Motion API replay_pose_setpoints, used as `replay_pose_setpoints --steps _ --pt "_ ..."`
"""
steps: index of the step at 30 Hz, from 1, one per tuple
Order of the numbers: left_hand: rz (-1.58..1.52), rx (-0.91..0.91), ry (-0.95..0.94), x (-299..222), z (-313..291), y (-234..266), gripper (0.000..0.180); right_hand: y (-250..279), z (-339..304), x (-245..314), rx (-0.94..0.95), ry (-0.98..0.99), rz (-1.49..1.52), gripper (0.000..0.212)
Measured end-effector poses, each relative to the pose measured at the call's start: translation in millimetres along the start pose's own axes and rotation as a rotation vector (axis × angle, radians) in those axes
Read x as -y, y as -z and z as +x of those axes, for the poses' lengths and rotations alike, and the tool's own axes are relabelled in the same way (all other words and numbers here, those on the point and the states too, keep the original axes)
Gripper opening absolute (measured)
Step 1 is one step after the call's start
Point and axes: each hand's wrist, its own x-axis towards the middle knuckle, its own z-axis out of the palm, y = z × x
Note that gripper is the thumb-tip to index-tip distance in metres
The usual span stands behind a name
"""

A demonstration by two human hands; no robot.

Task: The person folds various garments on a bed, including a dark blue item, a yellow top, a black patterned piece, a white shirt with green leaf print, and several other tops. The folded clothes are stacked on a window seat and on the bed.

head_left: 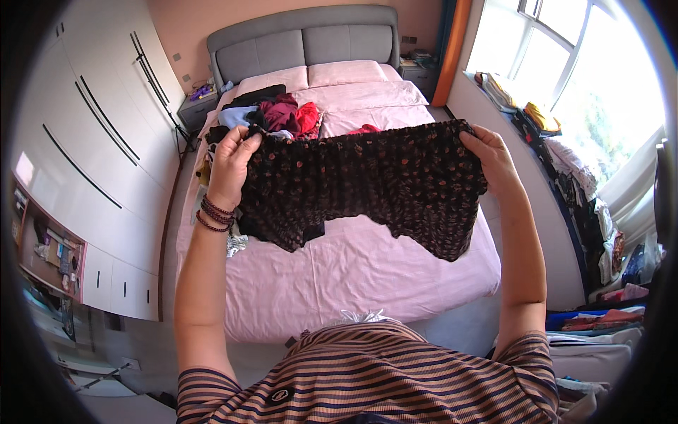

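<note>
A black garment with a small floral print (360, 173), which looks like a pair of shorts with a gathered waistband, is stretched out in the air over the bed. My left hand (233, 155) pinches its upper left corner, and a beaded bracelet is round that wrist. At the upper right corner my right hand (492, 159) grips the waistband between thumb and fingers. The two leg parts hang down, with a gap between them. Behind the shorts, part of the bed and of a clothes pile is hidden.
On the bed's pink sheet (339, 275), a heap of mixed clothes (279, 113) lies far left. A grey headboard (304, 42) stands behind. White wardrobes (92, 127) line the left; folded clothes (572, 169) crowd the windowsill at right. More stacked clothes (600, 321) lie lower right.
</note>
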Motion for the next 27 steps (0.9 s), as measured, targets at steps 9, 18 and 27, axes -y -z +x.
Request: replay_pose_setpoints --steps 9,18,27 --pt "-0.138 0.102 0.443 71.5 -49.4 -24.4 0.020 -38.1 -17.0 -107.2 -0.139 -0.324 0.100 0.019" --pt "0.127 0.327 0.161 74.0 -141.7 -106.1 0.020 -175.9 -122.0 -147.0 -0.048 0.047 -0.688 0.033" --pt "-0.137 0.433 0.310 52.8 -136.7 -83.7 0.008 -146.8 -142.7 -133.9 0.044 0.263 -0.227 0.046"
